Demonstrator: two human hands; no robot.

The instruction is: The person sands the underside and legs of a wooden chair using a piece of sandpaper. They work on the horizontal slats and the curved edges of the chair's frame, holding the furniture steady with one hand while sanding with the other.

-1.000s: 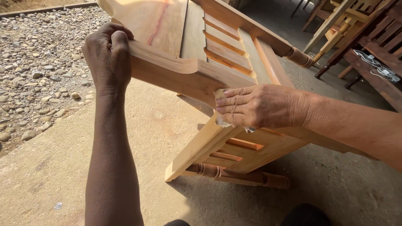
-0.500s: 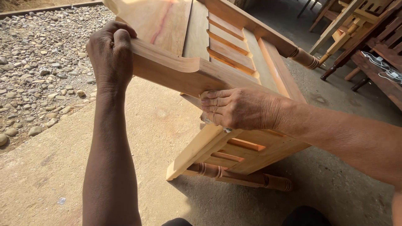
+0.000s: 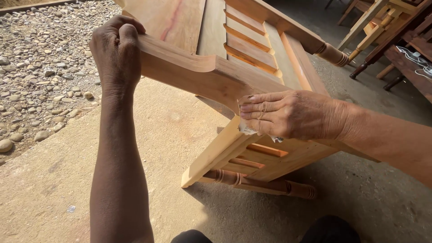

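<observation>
A bare wooden chair (image 3: pixel 216 76) lies tipped on its side on the concrete, its slatted back and turned legs pointing away from me. My left hand (image 3: pixel 116 51) is clenched around the upper end of a curved wooden rail. Pressed flat against the lower part of that rail is my right hand (image 3: pixel 288 114), with a folded piece of sandpaper (image 3: pixel 248 130) showing under its fingers.
A bed of grey gravel (image 3: pixel 40 67) borders the concrete floor (image 3: pixel 58 180) at the left. More wooden chairs and furniture frames (image 3: pixel 387 31) stand at the far right, with a white cable on one. My dark trouser knees (image 3: pixel 333 229) show at the bottom edge.
My right hand has slid left along the rail with the sandpaper. The left hand keeps the same grip on the rail's upper end.
</observation>
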